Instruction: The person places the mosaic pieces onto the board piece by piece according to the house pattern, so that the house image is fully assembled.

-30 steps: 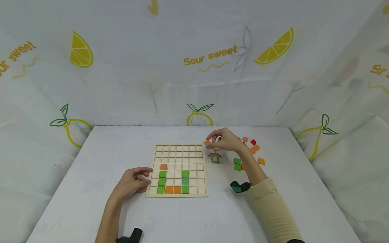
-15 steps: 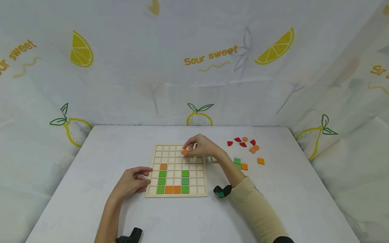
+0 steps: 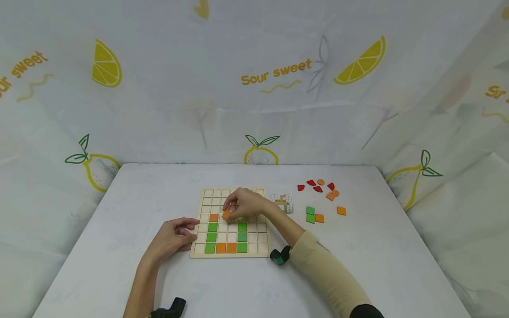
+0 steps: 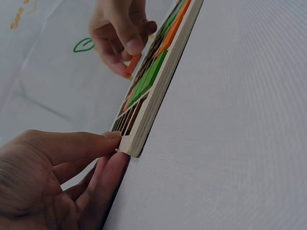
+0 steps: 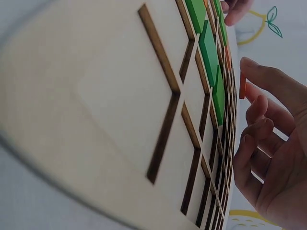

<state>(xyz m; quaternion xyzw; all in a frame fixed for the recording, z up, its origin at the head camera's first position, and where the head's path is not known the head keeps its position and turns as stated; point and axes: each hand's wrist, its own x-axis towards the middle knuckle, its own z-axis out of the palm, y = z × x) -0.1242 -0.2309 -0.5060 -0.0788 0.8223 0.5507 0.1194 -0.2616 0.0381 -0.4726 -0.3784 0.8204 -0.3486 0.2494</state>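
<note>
A pale wooden grid board (image 3: 252, 248) lies flat on the table. My left hand (image 3: 174, 236) holds its left edge; in the left wrist view the thumb (image 4: 108, 136) is on top and a finger (image 4: 115, 167) is against the side. Between thumb and fingertips, my right hand (image 3: 248, 204) pinches an orange square tile (image 5: 242, 86), tilted close over the board's middle, just right of an orange tile (image 3: 214, 217) set in a cell. Green tiles (image 3: 211, 237) form a column below that one. Two orange tiles (image 3: 226, 248) fill the bottom row up to a second green column (image 3: 242, 237).
Right of the board lies a small pattern card (image 3: 282, 203), partly behind the right wrist. Farther right are red quarter-round pieces (image 3: 317, 189), orange round pieces (image 3: 320, 182), two loose green squares (image 3: 310, 214) and several orange squares (image 3: 341, 210). A patterned white curtain (image 3: 179, 110) stands behind the table.
My right hand has carried the orange square tile leftward and nearer from beside the card to over the board's middle. The card is uncovered again. My left hand stays at the board's edge.
</note>
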